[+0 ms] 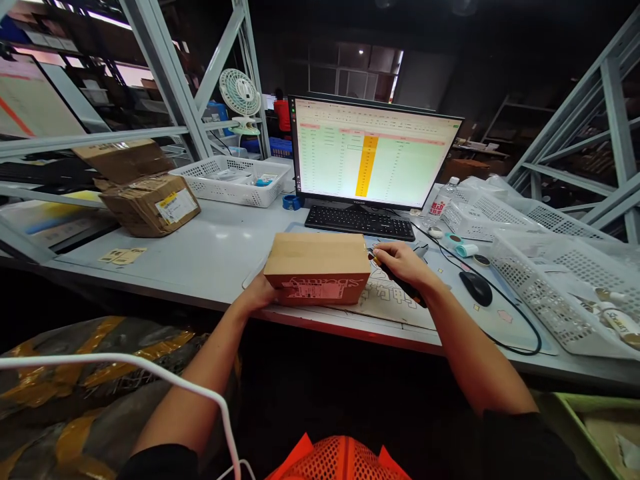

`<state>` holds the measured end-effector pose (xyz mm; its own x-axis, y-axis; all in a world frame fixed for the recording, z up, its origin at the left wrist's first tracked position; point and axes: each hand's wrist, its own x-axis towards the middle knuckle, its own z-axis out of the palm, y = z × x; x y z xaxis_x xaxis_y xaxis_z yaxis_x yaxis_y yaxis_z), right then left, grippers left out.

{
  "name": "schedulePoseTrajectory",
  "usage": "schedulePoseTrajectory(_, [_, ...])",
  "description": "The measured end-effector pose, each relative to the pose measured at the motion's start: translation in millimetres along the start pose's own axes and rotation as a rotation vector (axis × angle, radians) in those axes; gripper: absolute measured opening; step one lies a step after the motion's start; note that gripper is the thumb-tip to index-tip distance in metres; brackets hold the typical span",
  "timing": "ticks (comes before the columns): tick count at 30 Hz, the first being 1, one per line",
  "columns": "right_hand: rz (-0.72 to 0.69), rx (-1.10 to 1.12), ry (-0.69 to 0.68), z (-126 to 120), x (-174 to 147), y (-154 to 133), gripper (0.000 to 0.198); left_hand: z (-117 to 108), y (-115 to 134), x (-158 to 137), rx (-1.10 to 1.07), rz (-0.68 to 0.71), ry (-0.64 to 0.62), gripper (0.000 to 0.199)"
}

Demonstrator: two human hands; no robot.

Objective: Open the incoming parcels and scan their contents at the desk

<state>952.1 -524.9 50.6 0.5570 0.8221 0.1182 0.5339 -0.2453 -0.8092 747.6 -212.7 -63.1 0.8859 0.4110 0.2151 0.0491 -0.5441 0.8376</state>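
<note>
A closed brown cardboard box (317, 257) with a pink label and handwriting on its near side sits at the desk's front edge. My left hand (261, 292) grips its lower left end, the fingers partly hidden by the box. In my right hand (401, 261) is a black and yellow utility knife (409, 291), the fingers wrapped around its handle. The knife's tip points at the upper right edge of the box; whether it touches the cardboard I cannot tell. Under the box lies a flat printed sheet (400, 300).
Behind the box stand a keyboard (360, 222) and a monitor (375, 157). To the right are a mouse (476, 288) with its cable and white baskets (565, 287). An opened carton (150, 207) and a white basket (230, 190) stand left. A white cable (150, 373) crosses in front.
</note>
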Motion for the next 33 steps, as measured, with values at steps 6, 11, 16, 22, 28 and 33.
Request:
schedulePoseTrajectory(6, [0.028,0.031,0.042,5,-8,0,0.036,1,-6,-3,-0.028,-0.015,0.016,0.090])
schedulePoseTrajectory(11, [0.031,0.039,0.023,13,-16,-3,0.038,3,-4,-3,-0.088,-0.038,0.045,0.095])
schedulePoseTrajectory(16, [0.088,0.057,0.114,12,-13,15,0.037,2,-2,-7,-0.134,-0.119,0.046,0.107])
schedulePoseTrajectory(22, [0.057,-0.176,0.833,21,-17,60,0.041,1,-10,-11,-0.104,-0.065,0.086,0.108])
schedulePoseTrajectory(28, [0.196,-0.247,0.767,43,-38,86,0.048,2,-5,-11,-0.120,-0.134,0.107,0.111])
schedulePoseTrajectory(33, [0.080,-0.095,0.671,46,-39,104,0.034,4,0,-10,-0.221,-0.155,0.105,0.109])
